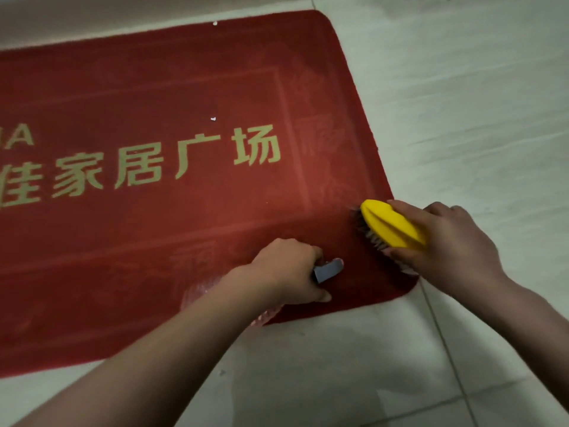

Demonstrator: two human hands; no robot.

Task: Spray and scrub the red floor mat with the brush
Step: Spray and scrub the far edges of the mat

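A red floor mat [154, 87] with gold characters lies on the pale tiled floor. My right hand [446, 238] grips a yellow scrub brush [391, 226] with its bristles pressed on the mat near the front right corner. My left hand [289, 269] holds a spray bottle over the mat; its grey nozzle [328, 270] points right toward the brush. The clear bottle body [197, 294] is mostly hidden under my left forearm.
Pale floor tiles [462, 118] surround the mat on the right and front. Two small white scraps, one [213, 119] near the mat's middle and one [215, 23] at its far edge, lie on the mat. A wall base runs along the top left.
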